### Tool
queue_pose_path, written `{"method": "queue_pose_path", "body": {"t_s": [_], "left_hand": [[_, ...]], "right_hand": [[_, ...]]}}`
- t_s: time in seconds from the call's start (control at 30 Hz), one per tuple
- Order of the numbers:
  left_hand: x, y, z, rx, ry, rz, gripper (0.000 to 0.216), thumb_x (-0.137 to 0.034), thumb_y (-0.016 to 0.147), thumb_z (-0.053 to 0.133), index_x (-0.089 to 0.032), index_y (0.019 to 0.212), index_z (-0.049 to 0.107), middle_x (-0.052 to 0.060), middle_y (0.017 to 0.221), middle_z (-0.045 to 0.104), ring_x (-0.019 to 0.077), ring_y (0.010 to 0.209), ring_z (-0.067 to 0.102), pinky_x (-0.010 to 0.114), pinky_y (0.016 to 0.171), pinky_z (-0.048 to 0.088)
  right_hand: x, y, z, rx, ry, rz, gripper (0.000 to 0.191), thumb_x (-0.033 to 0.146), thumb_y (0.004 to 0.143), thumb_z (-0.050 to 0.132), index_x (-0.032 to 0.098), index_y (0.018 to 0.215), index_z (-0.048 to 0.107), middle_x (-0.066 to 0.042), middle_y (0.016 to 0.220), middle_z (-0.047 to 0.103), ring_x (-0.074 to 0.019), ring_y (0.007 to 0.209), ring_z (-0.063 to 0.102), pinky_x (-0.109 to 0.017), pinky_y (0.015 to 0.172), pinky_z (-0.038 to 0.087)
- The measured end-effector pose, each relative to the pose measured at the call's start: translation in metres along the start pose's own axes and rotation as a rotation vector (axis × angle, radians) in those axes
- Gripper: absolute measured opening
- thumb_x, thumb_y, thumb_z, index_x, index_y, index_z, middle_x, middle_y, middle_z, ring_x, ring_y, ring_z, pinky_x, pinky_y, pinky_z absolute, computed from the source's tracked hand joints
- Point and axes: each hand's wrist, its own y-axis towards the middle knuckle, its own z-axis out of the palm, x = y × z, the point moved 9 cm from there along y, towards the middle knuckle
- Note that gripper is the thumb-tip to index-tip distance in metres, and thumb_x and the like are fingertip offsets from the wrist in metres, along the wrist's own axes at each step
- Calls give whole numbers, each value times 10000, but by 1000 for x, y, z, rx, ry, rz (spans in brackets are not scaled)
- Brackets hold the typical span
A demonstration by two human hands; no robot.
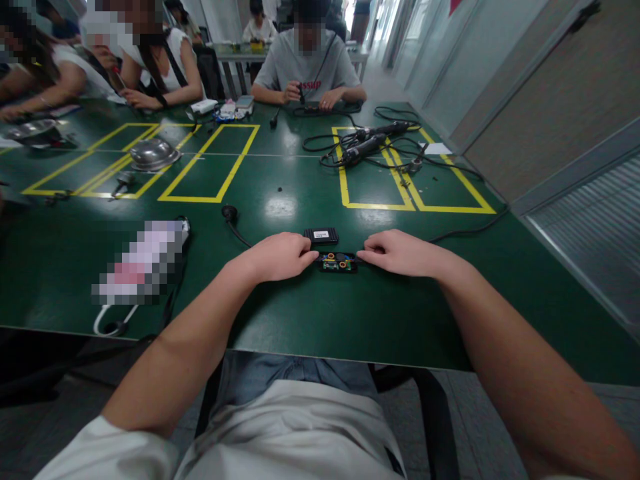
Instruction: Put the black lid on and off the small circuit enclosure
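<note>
A small opened black case (338, 262) with a circuit board and orange parts inside lies on the green table (300, 313) in front of me. My left hand (279, 256) pinches its left end with curled fingers. My right hand (400, 253) pinches its right end, where a black cable leads off. Just behind the case lies its black ribbed cover (321, 235), untouched.
A black cord with a plug (230, 213) lies left of the case. Electric screwdrivers with tangled cables (367, 143) rest far right inside yellow floor-tape boxes. A metal bowl (154, 153) sits far left. Several people sit along the far and left edges.
</note>
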Motion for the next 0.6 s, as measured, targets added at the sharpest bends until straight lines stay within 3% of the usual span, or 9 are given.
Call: {"method": "queue_pose_path", "body": {"t_s": [0.2, 0.37, 0.5, 0.6], "left_hand": [[-2, 1, 0, -4, -9, 29, 420, -443, 1111, 463, -192, 941, 752, 146, 1031, 813, 311, 941, 747, 409, 853, 543], [4, 0, -2, -48, -54, 3, 296, -433, 1080, 555, -209, 948, 696, 107, 964, 778, 287, 870, 711, 404, 811, 537], [5, 0, -16, -279, -54, 34, 245, -408, 1017, 699, -182, 1110, 715, 149, 1178, 759, 332, 1099, 697, 470, 1001, 566], [8, 2, -20, -423, -93, 69, 334, -360, 1059, 658, -186, 1338, 715, 160, 1395, 726, 347, 1326, 644, 520, 1185, 512]], "right_hand": [[0, 0, -1, 9, -2, 21, 473, 585, 1023, 557, 254, 684, 558, -36, 687, 636, -211, 664, 547, -372, 679, 362], [-1, -1, 0, 18, 1, 22, 474, 599, 1023, 537, 256, 698, 569, -31, 683, 626, -210, 662, 548, -366, 673, 361], [-4, 1, -3, -28, 16, 24, 428, 600, 986, 586, 263, 724, 553, -20, 683, 611, -208, 666, 536, -358, 678, 358], [-7, 1, -8, -70, 68, 9, 421, 630, 960, 611, 264, 757, 562, -14, 700, 610, -210, 694, 536, -354, 688, 367]]}}
